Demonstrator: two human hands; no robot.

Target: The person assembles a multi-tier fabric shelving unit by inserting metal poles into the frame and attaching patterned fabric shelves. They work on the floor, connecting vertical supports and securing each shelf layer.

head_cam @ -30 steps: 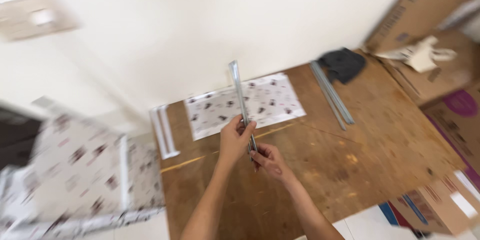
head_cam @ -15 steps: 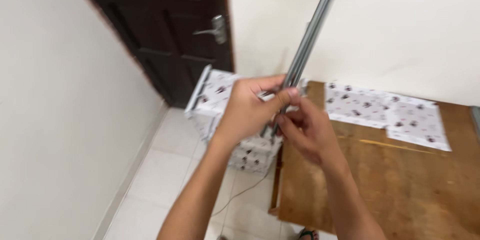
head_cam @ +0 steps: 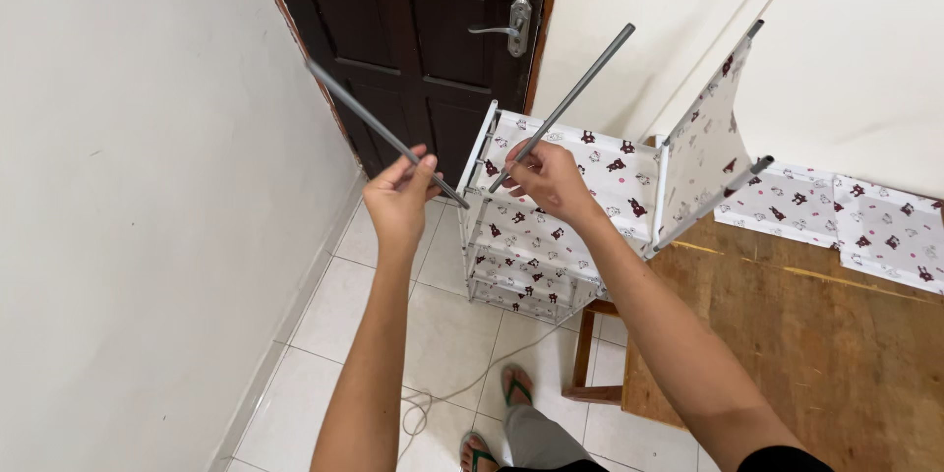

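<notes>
By the bare wall [head_cam: 128,187] on the left, the left hand [head_cam: 398,199] is closed around the lower end of a grey rod [head_cam: 379,131]. Gripped at the end like that, the rod's length stands free: its long axis slants up and to the left, its far tip pointing toward the dark door [head_cam: 423,29].

Just beside it, the right hand [head_cam: 546,177] pinches a second rod [head_cam: 565,103] near its lower end. This one slants the other way, up and to the right toward the white wall. The two lower ends come close together between the hands, so the rods form a V; I cannot tell whether they touch.

Below and behind the hands stands a fabric rack [head_cam: 551,226] on the tiled floor [head_cam: 442,344]. To the right, printed cloth panels [head_cam: 846,221] lie on a wooden table [head_cam: 816,344].
</notes>
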